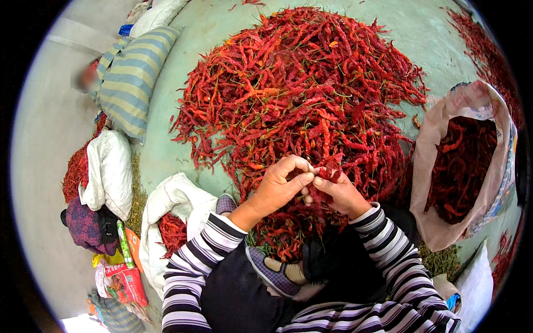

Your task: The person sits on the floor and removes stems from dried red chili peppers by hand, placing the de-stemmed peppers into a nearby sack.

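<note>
A large pile of dried red chili peppers (pixel 300 83) lies on the floor before me. My right hand (pixel 343 191) grips several red chilies (pixel 332 164), whose wrinkled bodies show above and below the fingers. Close against it, at the near edge of the pile, my left hand (pixel 277 183) pinches with thumb and forefinger at the end of those chilies. What exactly lies between these fingertips is too small to make out. Beneath both hands, more chilies with green stems (pixel 287 239) lie between my legs, beside a checked shoe (pixel 272 272).
At my right stands an open sack (pixel 424 183) with dark red chilies inside. To the left, a white woven sack (pixel 154 220) holds more chilies. Farther left are a full white sack (pixel 114 166), a striped sack (pixel 133 79), a purple patterned bag (pixel 89 227) and a red packet (pixel 131 285).
</note>
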A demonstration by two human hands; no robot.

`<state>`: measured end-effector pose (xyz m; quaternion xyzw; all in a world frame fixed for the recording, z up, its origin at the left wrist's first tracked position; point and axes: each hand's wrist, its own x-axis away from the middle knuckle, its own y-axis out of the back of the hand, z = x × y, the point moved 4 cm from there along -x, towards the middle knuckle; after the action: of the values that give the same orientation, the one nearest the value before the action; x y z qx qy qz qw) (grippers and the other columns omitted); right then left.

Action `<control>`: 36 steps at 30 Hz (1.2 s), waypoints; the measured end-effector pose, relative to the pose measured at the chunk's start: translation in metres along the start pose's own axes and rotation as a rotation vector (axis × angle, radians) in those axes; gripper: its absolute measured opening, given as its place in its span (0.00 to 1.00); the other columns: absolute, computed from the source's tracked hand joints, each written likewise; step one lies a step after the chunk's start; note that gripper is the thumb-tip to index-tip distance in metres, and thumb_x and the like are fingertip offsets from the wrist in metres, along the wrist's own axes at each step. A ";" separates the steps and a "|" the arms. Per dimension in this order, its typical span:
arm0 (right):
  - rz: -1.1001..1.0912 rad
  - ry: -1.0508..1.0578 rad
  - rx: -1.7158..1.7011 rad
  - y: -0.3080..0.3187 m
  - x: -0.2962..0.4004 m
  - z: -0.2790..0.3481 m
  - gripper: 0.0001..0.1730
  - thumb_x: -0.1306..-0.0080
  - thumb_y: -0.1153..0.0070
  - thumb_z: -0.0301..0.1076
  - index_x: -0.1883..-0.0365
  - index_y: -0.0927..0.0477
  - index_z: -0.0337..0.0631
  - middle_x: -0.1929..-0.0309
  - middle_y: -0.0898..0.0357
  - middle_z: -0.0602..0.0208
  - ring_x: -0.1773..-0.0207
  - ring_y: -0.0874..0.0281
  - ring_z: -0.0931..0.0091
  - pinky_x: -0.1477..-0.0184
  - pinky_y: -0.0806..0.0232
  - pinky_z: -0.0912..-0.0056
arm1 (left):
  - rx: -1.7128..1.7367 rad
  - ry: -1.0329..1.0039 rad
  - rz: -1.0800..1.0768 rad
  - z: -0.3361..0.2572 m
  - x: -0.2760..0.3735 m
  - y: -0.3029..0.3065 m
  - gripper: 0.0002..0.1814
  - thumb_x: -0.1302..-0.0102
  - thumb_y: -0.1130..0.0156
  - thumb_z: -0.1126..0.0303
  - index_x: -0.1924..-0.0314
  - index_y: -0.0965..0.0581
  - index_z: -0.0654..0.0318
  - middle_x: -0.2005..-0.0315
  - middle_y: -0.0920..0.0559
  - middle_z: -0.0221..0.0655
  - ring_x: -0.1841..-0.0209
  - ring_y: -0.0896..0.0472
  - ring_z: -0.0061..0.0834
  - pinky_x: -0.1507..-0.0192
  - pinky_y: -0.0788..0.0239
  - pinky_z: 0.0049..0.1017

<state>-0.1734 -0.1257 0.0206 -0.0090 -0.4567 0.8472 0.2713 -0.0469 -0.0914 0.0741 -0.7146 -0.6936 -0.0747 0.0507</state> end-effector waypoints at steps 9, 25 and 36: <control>0.069 -0.065 -0.002 0.000 0.000 0.000 0.09 0.32 0.51 0.34 0.65 0.26 0.35 0.79 0.31 0.71 0.78 0.34 0.80 0.73 0.38 0.75 | 0.580 0.225 0.013 0.024 -0.003 -0.002 0.02 0.35 0.45 0.73 0.64 0.28 0.62 0.67 0.23 0.29 0.66 0.25 0.20 0.61 0.33 0.21; 0.100 -0.116 0.022 0.004 -0.003 -0.005 0.09 0.35 0.47 0.35 0.65 0.25 0.37 0.74 0.26 0.71 0.76 0.31 0.81 0.73 0.36 0.78 | 0.394 0.200 0.017 0.021 0.005 0.005 0.06 0.34 0.45 0.72 0.58 0.28 0.64 0.67 0.23 0.29 0.65 0.25 0.20 0.62 0.32 0.21; -0.162 0.048 0.514 0.021 -0.010 -0.005 0.08 0.35 0.47 0.34 0.69 0.25 0.38 0.79 0.28 0.74 0.75 0.32 0.85 0.71 0.37 0.79 | -1.067 -0.381 0.049 -0.023 0.000 0.011 0.15 0.39 0.43 0.74 0.52 0.28 0.64 0.57 0.24 0.42 0.63 0.22 0.36 0.61 0.28 0.30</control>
<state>-0.1732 -0.1355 -0.0004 0.0765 -0.2191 0.9104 0.3424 -0.0369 -0.0960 0.0967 -0.6580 -0.5398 -0.2833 -0.4420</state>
